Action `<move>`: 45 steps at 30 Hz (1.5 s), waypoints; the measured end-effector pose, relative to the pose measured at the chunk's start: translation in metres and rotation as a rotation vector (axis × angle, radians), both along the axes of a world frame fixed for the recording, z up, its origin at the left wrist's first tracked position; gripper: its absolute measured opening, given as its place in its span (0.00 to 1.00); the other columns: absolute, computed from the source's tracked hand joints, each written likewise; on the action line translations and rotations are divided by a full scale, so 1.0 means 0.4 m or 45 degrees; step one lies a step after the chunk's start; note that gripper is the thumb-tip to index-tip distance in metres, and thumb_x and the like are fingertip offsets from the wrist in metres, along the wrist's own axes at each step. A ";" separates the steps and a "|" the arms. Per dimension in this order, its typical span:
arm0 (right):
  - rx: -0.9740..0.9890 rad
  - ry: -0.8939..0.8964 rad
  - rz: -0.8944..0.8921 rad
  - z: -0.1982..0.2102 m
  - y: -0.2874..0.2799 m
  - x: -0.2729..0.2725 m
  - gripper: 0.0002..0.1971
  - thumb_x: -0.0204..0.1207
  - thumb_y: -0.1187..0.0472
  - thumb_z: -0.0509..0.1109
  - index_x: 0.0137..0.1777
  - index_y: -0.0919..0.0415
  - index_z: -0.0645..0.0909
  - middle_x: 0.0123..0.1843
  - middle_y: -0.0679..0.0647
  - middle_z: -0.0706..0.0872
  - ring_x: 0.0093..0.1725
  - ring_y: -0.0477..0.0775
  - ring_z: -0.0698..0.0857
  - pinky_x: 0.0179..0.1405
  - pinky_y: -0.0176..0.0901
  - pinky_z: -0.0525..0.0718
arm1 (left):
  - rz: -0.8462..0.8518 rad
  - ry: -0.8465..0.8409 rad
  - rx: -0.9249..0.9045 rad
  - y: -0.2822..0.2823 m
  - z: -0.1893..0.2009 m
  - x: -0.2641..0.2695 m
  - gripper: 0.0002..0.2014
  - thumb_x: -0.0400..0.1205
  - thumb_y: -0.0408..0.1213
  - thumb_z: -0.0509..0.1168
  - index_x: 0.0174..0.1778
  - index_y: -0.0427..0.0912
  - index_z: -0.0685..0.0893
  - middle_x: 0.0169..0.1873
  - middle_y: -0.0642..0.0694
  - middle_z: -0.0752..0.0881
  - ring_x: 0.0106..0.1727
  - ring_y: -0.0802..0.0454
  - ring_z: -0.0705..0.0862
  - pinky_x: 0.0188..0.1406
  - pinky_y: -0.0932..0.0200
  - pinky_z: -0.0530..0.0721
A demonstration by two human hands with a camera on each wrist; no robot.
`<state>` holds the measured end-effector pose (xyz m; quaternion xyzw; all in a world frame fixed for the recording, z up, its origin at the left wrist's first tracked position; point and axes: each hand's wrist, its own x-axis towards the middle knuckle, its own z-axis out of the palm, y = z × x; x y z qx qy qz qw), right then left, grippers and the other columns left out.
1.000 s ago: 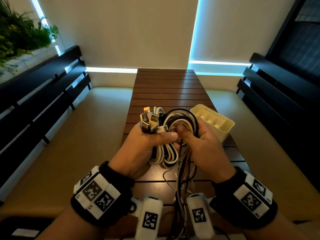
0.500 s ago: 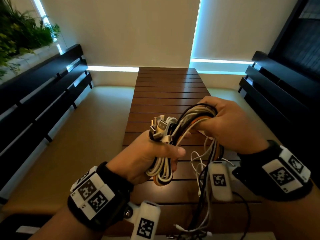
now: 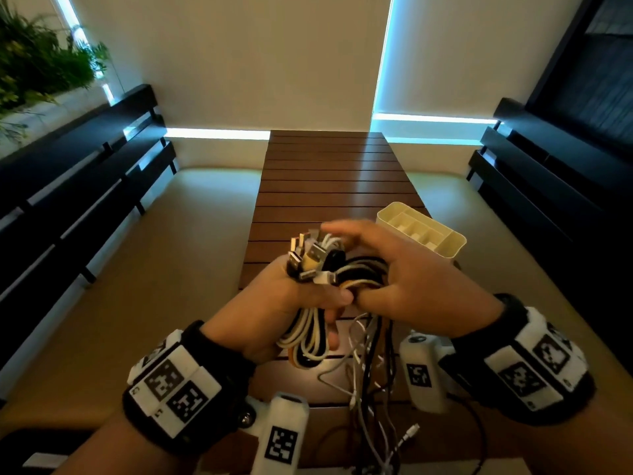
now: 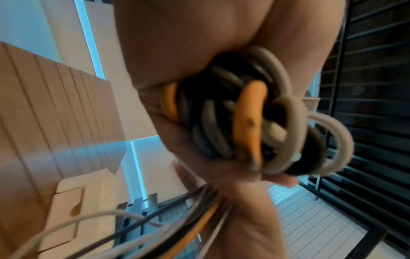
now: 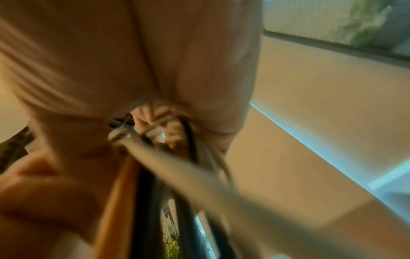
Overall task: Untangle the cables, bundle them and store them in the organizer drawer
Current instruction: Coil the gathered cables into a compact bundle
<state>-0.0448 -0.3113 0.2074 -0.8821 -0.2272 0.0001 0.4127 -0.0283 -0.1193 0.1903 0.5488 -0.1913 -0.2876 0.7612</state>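
Above the near end of the table [image 3: 329, 186], your left hand [image 3: 270, 310] clenches the cable bundle [image 3: 315, 279]; your right hand [image 3: 411, 279] grips its coils, forefinger extended. Far-right stands the organizer drawer [image 3: 448, 248].

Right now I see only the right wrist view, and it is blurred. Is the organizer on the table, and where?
Observer: Yes. The cream organizer stands on the table, just beyond the right hand.
Operator: What does the left hand hold?
Observer: The left hand grips the coiled cables, with the plugs pointing up.
Operator: Are all the ends coiled?
Observer: No. Loose ends hang down to the table.
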 end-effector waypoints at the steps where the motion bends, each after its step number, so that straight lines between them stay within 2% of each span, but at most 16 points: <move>1: 0.071 0.054 -0.017 -0.014 0.004 0.006 0.26 0.73 0.63 0.77 0.68 0.44 0.75 0.50 0.42 0.88 0.47 0.41 0.89 0.44 0.36 0.88 | 0.036 -0.010 -0.011 0.005 0.009 0.007 0.09 0.73 0.25 0.71 0.42 0.43 0.90 0.23 0.41 0.79 0.20 0.48 0.81 0.21 0.57 0.85; 4: 0.434 0.263 -0.121 -0.060 0.003 0.027 0.07 0.69 0.59 0.74 0.47 0.54 0.83 0.35 0.47 0.88 0.27 0.43 0.83 0.29 0.33 0.81 | 0.167 -0.036 -0.047 0.020 0.032 0.040 0.06 0.71 0.28 0.69 0.42 0.35 0.82 0.21 0.44 0.76 0.18 0.50 0.79 0.19 0.59 0.82; 9: 0.315 0.245 -0.247 -0.091 -0.008 0.062 0.04 0.80 0.56 0.72 0.45 0.53 0.81 0.33 0.44 0.87 0.32 0.43 0.85 0.33 0.31 0.81 | 0.233 0.053 -0.216 0.044 0.055 0.091 0.05 0.73 0.31 0.64 0.33 0.41 0.74 0.20 0.49 0.73 0.18 0.55 0.76 0.20 0.61 0.79; 14: 0.091 -0.390 -0.575 0.013 -0.038 0.162 0.06 0.80 0.54 0.73 0.44 0.50 0.79 0.32 0.47 0.82 0.29 0.41 0.77 0.29 0.37 0.79 | 0.142 -0.048 -0.334 0.053 0.107 0.125 0.04 0.73 0.32 0.64 0.34 0.44 0.81 0.22 0.54 0.72 0.22 0.60 0.76 0.24 0.64 0.80; 17: 0.009 -0.633 -0.664 0.078 -0.069 0.213 0.05 0.79 0.56 0.72 0.47 0.54 0.79 0.34 0.47 0.81 0.31 0.43 0.79 0.32 0.39 0.81 | 0.125 -0.101 -0.416 0.074 0.171 0.143 0.08 0.76 0.37 0.59 0.31 0.47 0.76 0.23 0.55 0.72 0.23 0.63 0.75 0.26 0.66 0.79; 21: -0.337 -0.135 -0.689 -0.069 -0.106 0.231 0.06 0.80 0.54 0.70 0.43 0.51 0.76 0.37 0.53 0.85 0.36 0.54 0.86 0.42 0.59 0.88 | 0.215 -0.085 -0.384 0.099 0.169 0.160 0.09 0.75 0.37 0.59 0.28 0.48 0.76 0.22 0.55 0.72 0.22 0.62 0.74 0.25 0.66 0.79; 24: -0.497 0.154 -0.692 -0.177 -0.108 0.223 0.09 0.76 0.51 0.74 0.40 0.49 0.76 0.39 0.50 0.86 0.41 0.54 0.87 0.44 0.56 0.88 | 0.277 0.038 -0.327 0.073 0.086 0.151 0.07 0.73 0.36 0.63 0.29 0.45 0.75 0.22 0.54 0.72 0.22 0.60 0.75 0.24 0.63 0.80; 26: -0.631 0.328 -0.610 -0.196 -0.100 0.207 0.11 0.72 0.49 0.78 0.42 0.48 0.77 0.42 0.48 0.84 0.44 0.51 0.84 0.40 0.45 0.82 | 0.314 0.085 -0.275 0.060 0.042 0.144 0.08 0.73 0.34 0.65 0.28 0.44 0.78 0.23 0.51 0.72 0.22 0.58 0.75 0.24 0.61 0.80; 28: -0.645 0.560 -0.499 -0.189 -0.100 0.183 0.18 0.68 0.47 0.81 0.52 0.47 0.78 0.51 0.47 0.85 0.52 0.51 0.84 0.46 0.43 0.81 | 0.341 0.087 -0.204 0.055 0.016 0.138 0.09 0.74 0.30 0.65 0.28 0.42 0.78 0.22 0.48 0.72 0.21 0.54 0.76 0.23 0.59 0.80; 29: -0.665 0.646 -0.452 -0.173 -0.103 0.169 0.28 0.65 0.44 0.82 0.63 0.46 0.77 0.60 0.47 0.84 0.59 0.52 0.83 0.55 0.47 0.82 | 0.344 0.081 -0.172 0.053 0.010 0.135 0.08 0.73 0.30 0.65 0.29 0.41 0.76 0.22 0.47 0.72 0.20 0.53 0.77 0.24 0.59 0.80; 31: -0.725 0.695 -0.423 -0.113 -0.101 0.131 0.56 0.55 0.36 0.83 0.83 0.42 0.59 0.78 0.46 0.72 0.75 0.56 0.74 0.72 0.58 0.76 | 0.354 0.064 -0.095 0.048 0.005 0.132 0.07 0.72 0.30 0.67 0.31 0.39 0.75 0.22 0.45 0.73 0.20 0.51 0.77 0.24 0.58 0.80; 34: -0.536 0.447 -0.425 0.006 -0.080 0.069 0.70 0.44 0.29 0.78 0.85 0.37 0.42 0.86 0.42 0.55 0.82 0.53 0.62 0.78 0.55 0.70 | 0.356 0.024 0.035 0.039 0.000 0.126 0.08 0.71 0.26 0.71 0.32 0.38 0.77 0.22 0.44 0.75 0.20 0.48 0.79 0.24 0.58 0.80; 38: 0.041 0.038 -0.197 0.059 -0.019 0.046 0.59 0.54 0.39 0.82 0.83 0.33 0.51 0.81 0.38 0.67 0.76 0.31 0.67 0.71 0.31 0.70 | 0.207 0.002 0.065 0.007 0.006 0.100 0.06 0.72 0.24 0.70 0.38 0.34 0.79 0.22 0.42 0.76 0.20 0.47 0.79 0.23 0.58 0.82; 41: 0.342 0.195 -0.009 -0.015 0.001 0.078 0.37 0.66 0.56 0.84 0.74 0.45 0.73 0.64 0.47 0.86 0.64 0.46 0.86 0.67 0.49 0.84 | 0.154 -0.012 0.037 -0.003 0.022 0.089 0.09 0.69 0.23 0.71 0.43 0.31 0.81 0.21 0.42 0.76 0.19 0.48 0.79 0.22 0.59 0.82; 43: 0.436 0.276 -0.086 -0.062 -0.010 0.085 0.19 0.66 0.52 0.83 0.56 0.45 0.83 0.48 0.51 0.90 0.49 0.54 0.90 0.55 0.58 0.88 | 0.203 -0.014 -0.008 0.010 0.033 0.093 0.05 0.69 0.27 0.69 0.37 0.35 0.78 0.21 0.44 0.75 0.18 0.49 0.79 0.22 0.60 0.80; 45: 0.437 0.316 -0.167 -0.094 -0.015 0.072 0.12 0.67 0.46 0.81 0.44 0.47 0.83 0.33 0.49 0.84 0.33 0.53 0.86 0.38 0.50 0.87 | 0.270 -0.018 -0.056 0.028 0.031 0.098 0.06 0.70 0.29 0.67 0.31 0.38 0.76 0.20 0.45 0.74 0.18 0.50 0.79 0.24 0.60 0.79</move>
